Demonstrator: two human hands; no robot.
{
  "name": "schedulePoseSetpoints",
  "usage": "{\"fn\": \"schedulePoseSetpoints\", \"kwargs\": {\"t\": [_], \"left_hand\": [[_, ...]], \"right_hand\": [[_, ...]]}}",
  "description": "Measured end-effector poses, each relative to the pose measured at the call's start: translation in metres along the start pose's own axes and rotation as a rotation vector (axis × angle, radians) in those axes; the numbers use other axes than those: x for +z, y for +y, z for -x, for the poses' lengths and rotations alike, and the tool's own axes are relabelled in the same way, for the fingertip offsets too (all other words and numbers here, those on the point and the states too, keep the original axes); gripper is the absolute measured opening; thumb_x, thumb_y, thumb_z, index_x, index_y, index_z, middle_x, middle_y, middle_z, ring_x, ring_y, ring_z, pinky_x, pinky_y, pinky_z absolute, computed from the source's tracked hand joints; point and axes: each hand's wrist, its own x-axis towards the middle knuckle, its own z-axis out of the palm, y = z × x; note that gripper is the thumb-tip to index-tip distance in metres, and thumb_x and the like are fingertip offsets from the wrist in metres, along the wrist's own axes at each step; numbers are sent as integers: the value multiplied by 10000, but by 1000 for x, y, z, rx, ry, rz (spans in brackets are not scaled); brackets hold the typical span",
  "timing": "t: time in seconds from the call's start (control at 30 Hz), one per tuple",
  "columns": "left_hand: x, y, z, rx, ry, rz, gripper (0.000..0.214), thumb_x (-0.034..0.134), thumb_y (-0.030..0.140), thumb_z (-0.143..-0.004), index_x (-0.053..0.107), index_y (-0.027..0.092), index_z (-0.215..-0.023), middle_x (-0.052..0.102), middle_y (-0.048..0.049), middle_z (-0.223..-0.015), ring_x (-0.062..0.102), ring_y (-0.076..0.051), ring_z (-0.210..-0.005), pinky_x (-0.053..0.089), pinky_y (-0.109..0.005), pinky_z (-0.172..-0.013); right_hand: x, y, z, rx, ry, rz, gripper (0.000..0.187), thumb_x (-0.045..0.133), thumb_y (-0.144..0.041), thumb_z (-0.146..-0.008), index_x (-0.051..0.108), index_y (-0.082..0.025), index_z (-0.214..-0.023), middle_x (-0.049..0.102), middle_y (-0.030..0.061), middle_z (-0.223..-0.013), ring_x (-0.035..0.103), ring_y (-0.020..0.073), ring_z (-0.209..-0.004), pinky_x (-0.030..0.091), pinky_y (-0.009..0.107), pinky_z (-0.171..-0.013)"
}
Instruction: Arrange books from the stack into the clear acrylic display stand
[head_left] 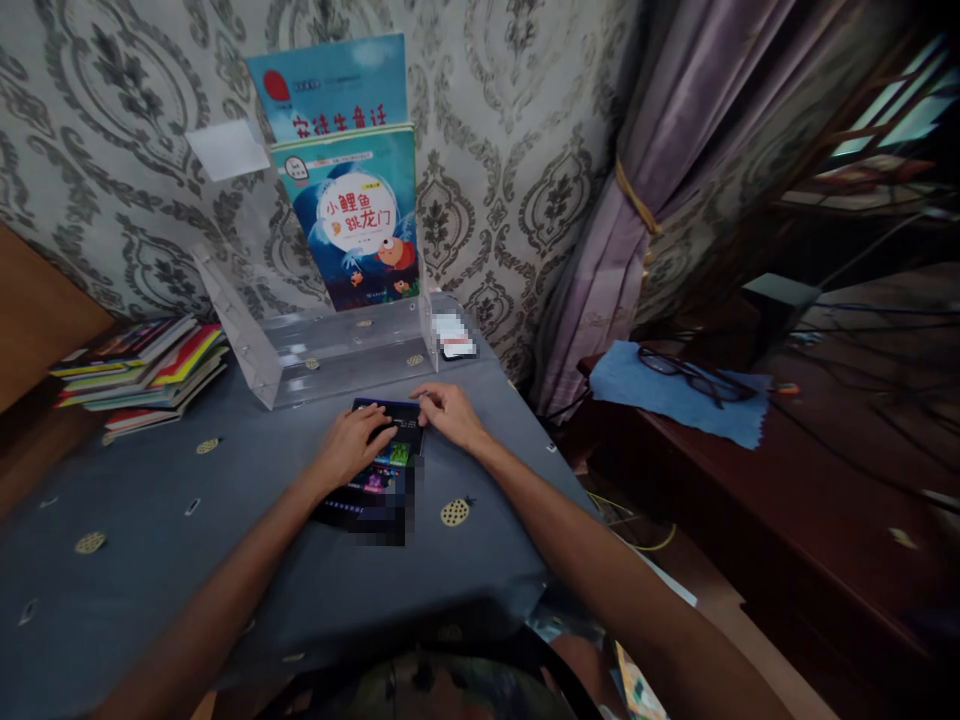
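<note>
A dark book (365, 507) with small coloured pictures and pale print on its cover lies flat on the cloth-covered table before me. Part of it is blurred out. My left hand (358, 442) rests on its upper left part, fingers stretched across the cover. At the book's top right corner, my right hand (448, 412) has its thumb and fingers closed on the edge. Just beyond both hands stands a clear acrylic book stand (341, 375), with two blue picture books upright in it; the front picture book (360, 225) has orange fish on its cover.
Several books form an untidy stack (154, 375) at the table's left. A phone-like thing (456, 338), partly blurred out, lies right of the stand. Behind is a patterned wall, with a tied curtain (600, 240). Glasses (694, 375) rest on a blue cloth (630, 385) on the dark red furniture, right, among cables.
</note>
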Motion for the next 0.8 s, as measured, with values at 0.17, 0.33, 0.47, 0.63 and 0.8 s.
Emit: {"fn": "schedulePoseSetpoints", "kwargs": {"t": [0.17, 0.33, 0.47, 0.63, 0.8], "left_hand": [[-17, 39, 15, -121, -124, -155, 502, 524, 569, -951, 649, 108, -1106, 673, -203, -1223, 629, -362, -1163, 517, -526, -949], [-22, 72, 16, -228, -276, -258, 618, 574, 570, -909, 541, 68, -1268, 502, -270, -1443, 399, -458, -1391, 441, -628, -1011], [-37, 64, 16, -210, -427, -199, 515, 586, 401, -902, 507, 93, -1308, 427, -237, -1526, 338, -405, -1452, 431, -608, -1049], [-43, 52, 17, -165, -441, -188, 464, 579, 307, -904, 511, 96, -1312, 429, -232, -1528, 369, -365, -1447, 423, -561, -1083], [-32, 69, 14, -212, -295, -303, 345, 497, 318, -983, 599, 50, -1174, 623, -259, -1290, 564, -370, -1265, 511, -493, -970]], "right_hand": [[4, -1, 2, -51, 132, 222, 269, 522, -170, -879, 732, -183, -1046, 761, 36, -840, 681, 179, -757, 507, 280, -753], [3, 2, 3, -35, -6, 263, 279, 537, -181, -903, 722, -174, -1112, 773, 65, -915, 696, 201, -846, 502, 302, -820], [6, -1, 4, -24, -75, 126, 287, 519, -176, -911, 727, -165, -1107, 760, 27, -766, 680, 163, -710, 493, 264, -734], [9, -4, 3, -40, -113, 56, 273, 524, -198, -918, 736, -150, -1083, 744, 23, -720, 660, 148, -686, 489, 257, -727], [8, -4, 4, -23, -123, 39, 277, 523, -192, -918, 735, -139, -1088, 745, 35, -740, 654, 147, -679, 492, 263, -723]]}}
